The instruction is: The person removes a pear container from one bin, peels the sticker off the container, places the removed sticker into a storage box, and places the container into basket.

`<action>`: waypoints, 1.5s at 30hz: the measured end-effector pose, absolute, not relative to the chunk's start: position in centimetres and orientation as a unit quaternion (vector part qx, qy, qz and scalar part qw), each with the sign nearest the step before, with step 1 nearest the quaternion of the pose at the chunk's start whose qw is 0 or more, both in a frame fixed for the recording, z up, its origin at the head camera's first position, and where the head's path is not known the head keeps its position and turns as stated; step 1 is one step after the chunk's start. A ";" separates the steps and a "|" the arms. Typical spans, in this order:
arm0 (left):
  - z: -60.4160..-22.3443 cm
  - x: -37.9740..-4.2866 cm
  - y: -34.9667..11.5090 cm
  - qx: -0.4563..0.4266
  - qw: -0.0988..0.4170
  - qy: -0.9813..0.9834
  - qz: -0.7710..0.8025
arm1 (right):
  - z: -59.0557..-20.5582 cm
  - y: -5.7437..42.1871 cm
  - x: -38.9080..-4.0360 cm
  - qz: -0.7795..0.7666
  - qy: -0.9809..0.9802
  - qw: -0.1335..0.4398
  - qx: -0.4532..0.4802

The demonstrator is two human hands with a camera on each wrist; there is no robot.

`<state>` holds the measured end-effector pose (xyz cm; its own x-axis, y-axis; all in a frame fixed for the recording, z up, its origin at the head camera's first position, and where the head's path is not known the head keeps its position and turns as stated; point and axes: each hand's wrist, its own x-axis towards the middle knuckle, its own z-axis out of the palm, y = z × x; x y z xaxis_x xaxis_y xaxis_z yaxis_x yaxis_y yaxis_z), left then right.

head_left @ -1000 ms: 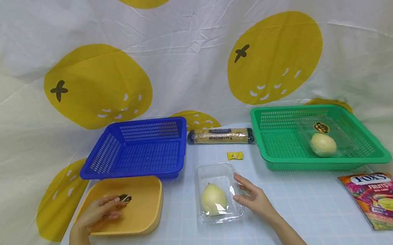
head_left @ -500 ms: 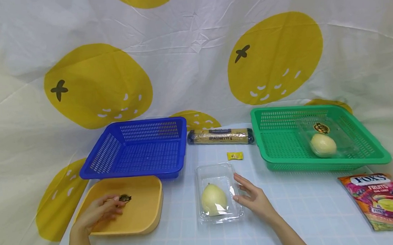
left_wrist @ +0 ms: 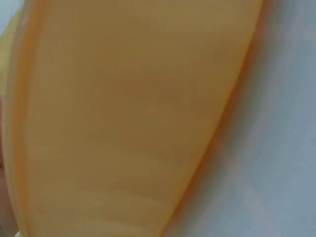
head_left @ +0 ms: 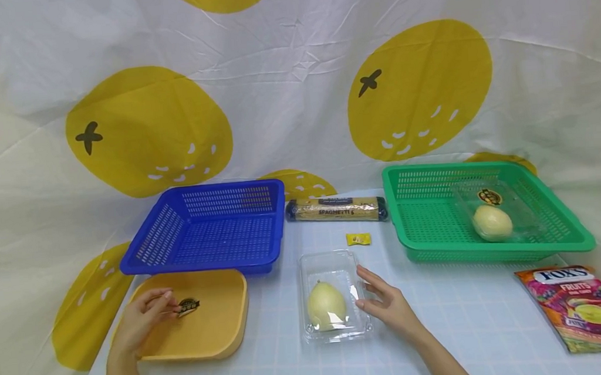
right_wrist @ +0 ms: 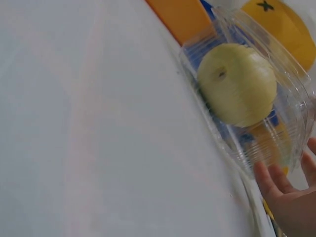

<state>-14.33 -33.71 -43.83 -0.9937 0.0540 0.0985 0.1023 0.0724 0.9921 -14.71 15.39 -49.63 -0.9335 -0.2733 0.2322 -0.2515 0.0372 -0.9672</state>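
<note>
In the head view my left hand [head_left: 144,320] is over the yellow tray [head_left: 220,344]. Its thumb and fingertips pinch the edge of a small dark oval sticker [head_left: 188,306] with light lettering. Only the outside of the tray [left_wrist: 123,118] fills the left wrist view. Midway along the table lies a clear plastic clamshell box [head_left: 338,334] with a pale yellow-green pear [head_left: 327,306] inside. My right hand [head_left: 386,304] rests against the box's right side with spread, relaxed fingers. In the right wrist view its fingers [right_wrist: 266,185] touch the end of the box near the pear [right_wrist: 237,85].
Behind the tray stands a blue basket [head_left: 225,240]. A green basket [head_left: 424,216] at right holds another clamshell with a round pale fruit [head_left: 492,223] and a dark label [head_left: 490,197]. Spaghetti [head_left: 336,209], a yellow-wrapped candy [head_left: 359,239] and a Fox's candy bag [head_left: 583,309] lie around.
My left hand has turned and drawn slightly back to the left over the tray, and the sticker has shifted and tilted a little. The right hand and the clamshell box stay put.
</note>
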 end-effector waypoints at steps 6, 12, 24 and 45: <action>-42.4 -14.4 -29.4 -0.105 0.043 -0.726 -0.678 | -49.3 15.4 -14.7 -0.662 0.731 0.011 -0.168; -42.2 -14.5 -24.6 -0.148 0.034 -0.737 -0.658 | -49.2 15.5 -14.7 -0.656 0.734 0.004 -0.176; -44.9 -14.9 -15.2 -0.165 -0.041 -0.728 -0.665 | -48.9 15.4 -14.6 -0.650 0.736 -0.005 -0.190; -47.0 -14.2 -10.4 -0.105 -0.043 -0.769 -0.629 | -48.7 15.0 -13.9 -0.640 0.761 0.014 -0.104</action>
